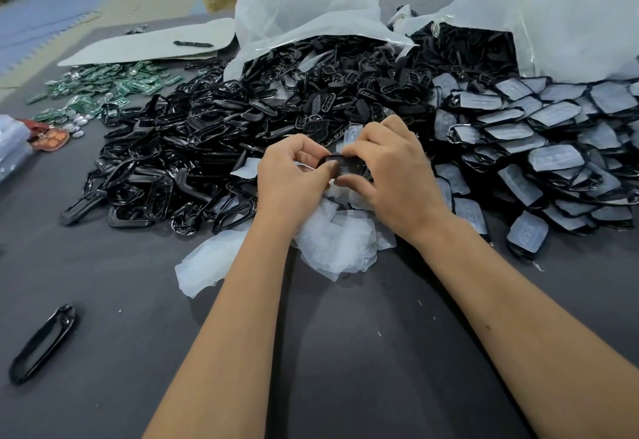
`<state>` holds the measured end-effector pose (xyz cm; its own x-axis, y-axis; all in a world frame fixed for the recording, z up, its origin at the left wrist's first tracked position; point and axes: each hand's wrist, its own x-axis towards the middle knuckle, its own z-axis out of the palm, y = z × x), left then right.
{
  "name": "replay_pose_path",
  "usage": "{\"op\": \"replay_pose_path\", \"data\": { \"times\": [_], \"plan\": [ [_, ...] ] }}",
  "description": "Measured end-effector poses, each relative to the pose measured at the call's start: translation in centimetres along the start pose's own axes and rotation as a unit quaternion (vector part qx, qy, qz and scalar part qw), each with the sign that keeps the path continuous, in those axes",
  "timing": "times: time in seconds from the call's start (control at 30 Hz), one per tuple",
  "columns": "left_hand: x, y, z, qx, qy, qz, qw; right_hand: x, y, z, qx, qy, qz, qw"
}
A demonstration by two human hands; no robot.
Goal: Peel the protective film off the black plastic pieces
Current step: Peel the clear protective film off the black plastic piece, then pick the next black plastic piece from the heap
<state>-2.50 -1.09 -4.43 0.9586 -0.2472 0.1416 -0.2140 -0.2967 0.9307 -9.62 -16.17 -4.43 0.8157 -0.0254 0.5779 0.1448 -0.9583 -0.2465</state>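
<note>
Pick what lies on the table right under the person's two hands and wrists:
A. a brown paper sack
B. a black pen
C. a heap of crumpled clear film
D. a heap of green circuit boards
C. The left hand and right hand hold a black piece over a heap of crumpled clear film lying on the table.

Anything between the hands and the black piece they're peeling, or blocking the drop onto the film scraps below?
Nothing visible. The left hand and the right hand both already grip the black piece directly. The heap of peeled film lies just below on the grey table, with only open air between.
</note>
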Motion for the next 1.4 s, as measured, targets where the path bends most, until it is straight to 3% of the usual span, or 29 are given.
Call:
{"op": "replay_pose_path", "data": {
  "times": [0.23,0.43,0.57,0.7,0.8,0.93,1.07,1.2,1.33,1.4],
  "plan": [
    [-0.5,1.9,1.1,0.069,0.047,0.059,0.995,0.7,0.5,-2.1,-0.041,-0.016,0.008,0.999],
    [0.2,6.1,6.7,0.085,0.075,0.148,0.982,1.4,3.9,-6.5,-0.097,0.011,0.101,0.990],
    [0.7,8.7,11.1,0.051,0.028,0.161,0.985,1.2,7.2,-9.7,-0.147,0.015,0.184,0.972],
    [0.7,9.8,14.2,0.055,-0.056,0.165,0.983,1.2,10.5,-12.0,-0.184,-0.047,0.245,0.951],
    [0.4,10.0,15.1,0.080,-0.097,0.183,0.975,1.1,11.4,-12.7,-0.170,-0.064,0.276,0.944],
    [-0.3,9.8,14.6,0.068,-0.094,0.199,0.973,1.0,10.8,-13.5,-0.117,-0.065,0.310,0.941],
    [-0.8,9.1,12.7,0.072,-0.053,0.197,0.976,1.4,9.5,-13.5,-0.080,-0.020,0.302,0.950],
    [-0.8,7.1,9.0,0.133,0.002,0.173,0.976,2.9,5.9,-10.4,-0.041,0.006,0.221,0.974],
    [-0.2,4.6,4.4,0.270,0.068,0.136,0.951,4.4,2.3,-5.3,-0.026,-0.081,0.154,0.984],
    [0.3,3.1,2.2,0.330,0.061,0.102,0.936,5.0,1.4,-2.9,-0.060,-0.120,0.134,0.982]
  ]
}}
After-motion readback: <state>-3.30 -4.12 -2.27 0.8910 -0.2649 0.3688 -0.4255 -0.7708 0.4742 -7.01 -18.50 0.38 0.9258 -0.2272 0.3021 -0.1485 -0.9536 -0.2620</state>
